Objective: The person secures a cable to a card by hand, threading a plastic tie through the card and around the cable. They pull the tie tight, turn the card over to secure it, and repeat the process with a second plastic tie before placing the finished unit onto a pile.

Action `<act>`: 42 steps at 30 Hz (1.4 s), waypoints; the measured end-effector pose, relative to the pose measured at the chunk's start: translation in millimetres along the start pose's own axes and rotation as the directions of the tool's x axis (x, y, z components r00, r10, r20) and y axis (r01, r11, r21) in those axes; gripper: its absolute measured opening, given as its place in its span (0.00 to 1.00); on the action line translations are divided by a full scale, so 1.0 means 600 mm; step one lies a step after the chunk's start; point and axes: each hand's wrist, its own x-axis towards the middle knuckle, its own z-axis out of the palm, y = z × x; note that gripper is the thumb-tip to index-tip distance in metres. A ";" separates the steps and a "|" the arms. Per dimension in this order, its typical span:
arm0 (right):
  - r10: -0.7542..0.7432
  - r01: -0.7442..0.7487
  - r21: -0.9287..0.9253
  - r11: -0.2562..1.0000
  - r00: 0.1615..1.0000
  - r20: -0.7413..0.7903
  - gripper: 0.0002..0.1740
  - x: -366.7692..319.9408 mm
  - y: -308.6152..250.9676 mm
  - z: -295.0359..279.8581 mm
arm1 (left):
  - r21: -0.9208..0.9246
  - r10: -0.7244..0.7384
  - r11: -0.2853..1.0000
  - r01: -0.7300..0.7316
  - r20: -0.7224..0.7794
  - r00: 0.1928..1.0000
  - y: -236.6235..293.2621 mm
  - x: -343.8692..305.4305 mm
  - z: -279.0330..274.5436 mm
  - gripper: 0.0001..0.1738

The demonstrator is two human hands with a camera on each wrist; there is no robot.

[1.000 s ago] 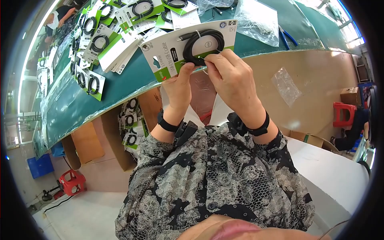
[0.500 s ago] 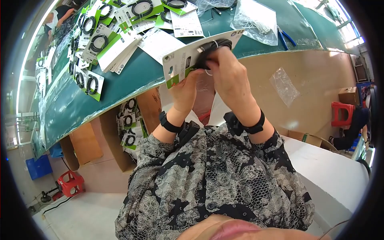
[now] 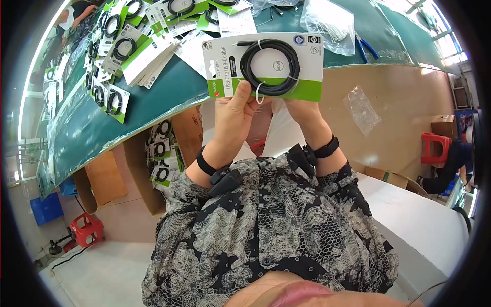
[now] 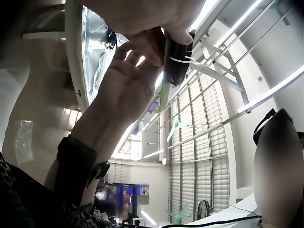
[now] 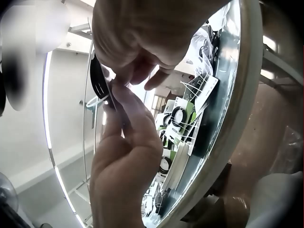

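Observation:
A black coiled USB-C cable is fixed by white ties to a white and green card, its printed front facing up. My left hand grips the card's lower left part, thumb on the front beside a white tie loop, fingers behind. My right hand reaches behind the lower right edge, its fingers hidden in the head view. In the left wrist view the right hand has bent fingers close to the card's back; I cannot tell whether they pinch anything.
Many carded cables lie heaped on the green table at left. Blue-handled pliers and a bag of white ties lie at right. Below the table edge, a cardboard box holds more carded cables.
The card first tilted up with my right hand on the cable's front, then turned flat toward the camera. My right hand moved from the front to behind the card.

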 end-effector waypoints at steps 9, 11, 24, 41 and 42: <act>-0.249 0.230 -0.189 0.955 0.965 -0.081 0.23 0.003 0.088 0.000 | 0.001 -0.062 0.998 0.062 -0.029 0.998 0.004 0.006 -0.007 0.14; -0.275 0.255 -0.183 0.950 0.957 -0.094 0.23 0.001 0.087 0.004 | -0.001 -0.055 0.998 0.055 -0.004 0.998 0.006 0.015 -0.014 0.14; -0.082 0.076 -0.046 0.996 0.985 -0.152 0.26 0.016 0.128 -0.040 | 0.105 -0.128 0.986 0.127 0.006 0.992 0.001 0.019 -0.030 0.13; -0.203 0.203 -0.428 0.881 0.978 0.045 0.29 0.012 0.036 -0.056 | 0.470 -0.087 0.876 0.105 -0.059 0.994 0.000 0.039 -0.046 0.12; -0.229 0.217 -0.425 0.879 0.973 0.024 0.29 0.015 0.036 -0.056 | 0.469 -0.083 0.878 0.098 -0.052 0.995 0.002 0.048 -0.047 0.12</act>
